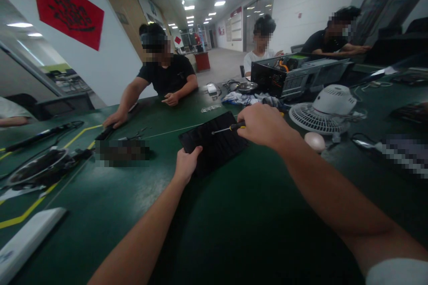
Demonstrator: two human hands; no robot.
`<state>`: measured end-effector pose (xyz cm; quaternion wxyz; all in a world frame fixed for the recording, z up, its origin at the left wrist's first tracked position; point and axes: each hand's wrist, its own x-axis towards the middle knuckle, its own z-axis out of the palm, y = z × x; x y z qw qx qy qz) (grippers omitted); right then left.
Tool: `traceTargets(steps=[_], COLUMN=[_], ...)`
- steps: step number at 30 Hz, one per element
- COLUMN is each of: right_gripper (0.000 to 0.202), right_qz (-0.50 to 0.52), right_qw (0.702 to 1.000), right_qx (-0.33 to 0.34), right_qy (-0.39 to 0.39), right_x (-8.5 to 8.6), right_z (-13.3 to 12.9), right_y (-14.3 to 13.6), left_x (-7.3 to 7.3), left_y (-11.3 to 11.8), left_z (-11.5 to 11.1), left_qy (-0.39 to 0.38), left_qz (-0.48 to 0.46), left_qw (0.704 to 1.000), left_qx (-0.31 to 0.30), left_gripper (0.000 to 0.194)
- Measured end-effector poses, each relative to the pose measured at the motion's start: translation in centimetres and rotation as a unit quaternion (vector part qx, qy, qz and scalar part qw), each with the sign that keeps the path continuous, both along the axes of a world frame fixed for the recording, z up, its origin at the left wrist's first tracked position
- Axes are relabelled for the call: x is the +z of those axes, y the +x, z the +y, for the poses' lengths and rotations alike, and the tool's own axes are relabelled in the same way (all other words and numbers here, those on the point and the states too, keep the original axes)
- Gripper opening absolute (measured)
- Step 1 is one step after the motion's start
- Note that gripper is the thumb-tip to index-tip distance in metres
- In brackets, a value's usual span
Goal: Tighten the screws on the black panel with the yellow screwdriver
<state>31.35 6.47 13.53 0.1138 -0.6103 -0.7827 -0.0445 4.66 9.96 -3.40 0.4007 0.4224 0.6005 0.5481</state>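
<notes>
We have the black panel [214, 153] in front of us, left of the white fan [335, 99], above the green counter [261, 205]; whether it rests flat there we cannot tell. Our left hand [186, 165] pinches its near-left edge, thumb on the upper face, the other fingers mostly hidden beneath. Our right hand [262, 124], between panel and fan, has its fingers curled around the black-and-yellow handle of a screwdriver [236, 126]. The shaft reaches over the panel, away from the fan; we cannot tell whether the tip touches.

Just behind the fan we see an open computer case [269, 79], and left of the fan a crumpled cloth [248, 99]. A pale rounded object [314, 141] sits just in front of the fan. Well to the fan's left, across the counter, a co-worker in a black shirt [172, 73] reaches one hand [115, 119] to a dark object.
</notes>
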Motion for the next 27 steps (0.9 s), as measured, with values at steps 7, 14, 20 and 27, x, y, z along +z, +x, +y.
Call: traceTargets(steps=[7,14,20,27], right_gripper=[0.029,0.030,0.032,0.038], right_qz=[-0.001,-0.001,0.004,-0.010], right_qw=[1.000,0.999,0.999,1.000], right_qx=[0.010,0.022,0.029,-0.011], right_qy=[-0.006,-0.023,-0.028,-0.018], right_x=[0.0,0.0,0.2,0.7], right_z=[-0.3,-0.4,-0.5,-0.1], right_y=[-0.2,-0.5,-0.5,1.1], left_x=[0.2,0.3,0.2,0.5], left_y=[0.1,0.1,-0.1,0.1], left_z=[-0.2,-0.2,-0.2,-0.3], left_qy=[-0.009,-0.006,0.005,-0.003], left_qz=[-0.010,-0.006,0.020,0.007], left_qw=[1.000,1.000,1.000,1.000], left_qx=[0.000,-0.005,-0.001,0.002], left_gripper=[0.042,0.044,0.044,0.045])
